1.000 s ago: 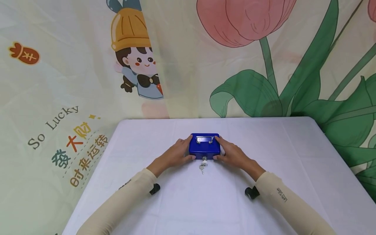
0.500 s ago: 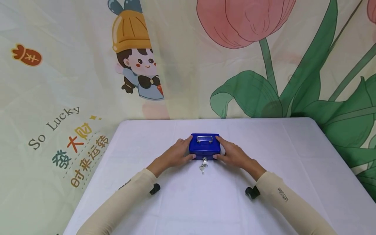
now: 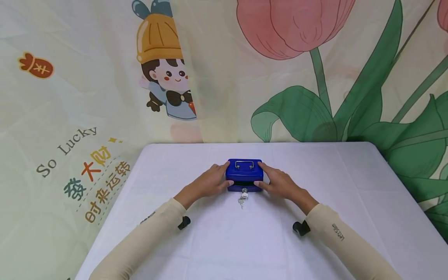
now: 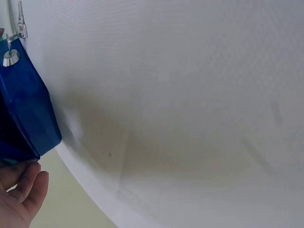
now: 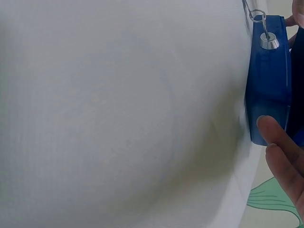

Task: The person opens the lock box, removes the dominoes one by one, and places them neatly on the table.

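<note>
Small blue cash box (image 3: 244,175) sits mid-table on the white tablecloth (image 3: 245,241), lid raised a crack at the near edge. Left hand (image 3: 210,182) grips its left side, right hand (image 3: 279,182) its right. Keys (image 3: 242,197) hang from the front lock.

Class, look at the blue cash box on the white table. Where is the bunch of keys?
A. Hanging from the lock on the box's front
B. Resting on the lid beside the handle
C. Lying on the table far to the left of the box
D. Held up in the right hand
A: the keys hang from the lock on the front of the blue cash box, between the two hands.
</note>
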### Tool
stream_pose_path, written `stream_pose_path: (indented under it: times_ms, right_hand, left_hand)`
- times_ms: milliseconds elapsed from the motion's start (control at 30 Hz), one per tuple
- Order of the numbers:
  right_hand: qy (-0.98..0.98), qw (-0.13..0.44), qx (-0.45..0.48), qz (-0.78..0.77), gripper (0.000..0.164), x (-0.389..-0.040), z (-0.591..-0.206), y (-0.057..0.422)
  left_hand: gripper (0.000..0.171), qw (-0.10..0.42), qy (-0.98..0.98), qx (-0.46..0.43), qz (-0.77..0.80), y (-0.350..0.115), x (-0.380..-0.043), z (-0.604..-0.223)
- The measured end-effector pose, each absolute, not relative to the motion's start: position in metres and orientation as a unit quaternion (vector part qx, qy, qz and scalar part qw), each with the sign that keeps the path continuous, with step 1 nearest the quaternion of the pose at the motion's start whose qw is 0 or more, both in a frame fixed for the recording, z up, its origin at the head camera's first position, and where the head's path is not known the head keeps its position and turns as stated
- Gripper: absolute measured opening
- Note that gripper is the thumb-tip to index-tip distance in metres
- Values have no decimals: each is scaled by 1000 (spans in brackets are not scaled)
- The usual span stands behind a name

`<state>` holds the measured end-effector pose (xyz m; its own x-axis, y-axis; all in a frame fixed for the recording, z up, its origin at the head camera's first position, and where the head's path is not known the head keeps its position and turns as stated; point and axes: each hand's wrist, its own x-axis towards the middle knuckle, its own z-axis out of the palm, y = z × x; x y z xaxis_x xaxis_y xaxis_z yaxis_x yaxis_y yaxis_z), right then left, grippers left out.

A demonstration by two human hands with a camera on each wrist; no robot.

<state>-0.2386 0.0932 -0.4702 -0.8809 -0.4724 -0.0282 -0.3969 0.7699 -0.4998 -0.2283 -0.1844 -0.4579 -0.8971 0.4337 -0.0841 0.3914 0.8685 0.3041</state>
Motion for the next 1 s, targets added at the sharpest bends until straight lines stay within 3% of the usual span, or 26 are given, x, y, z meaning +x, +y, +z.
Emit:
stream_pose_path:
  times_ms: [600,1000]
  right_hand:
    - [942,27,-245,-227,71,-244,-459,95]
    - [942,40,-239,-231,70,-253,-453,96]
  left_hand:
    - [74,74,963,220,140,-188,-233,-454]
    - [72,77,964,210,142,-187,-238,-450]
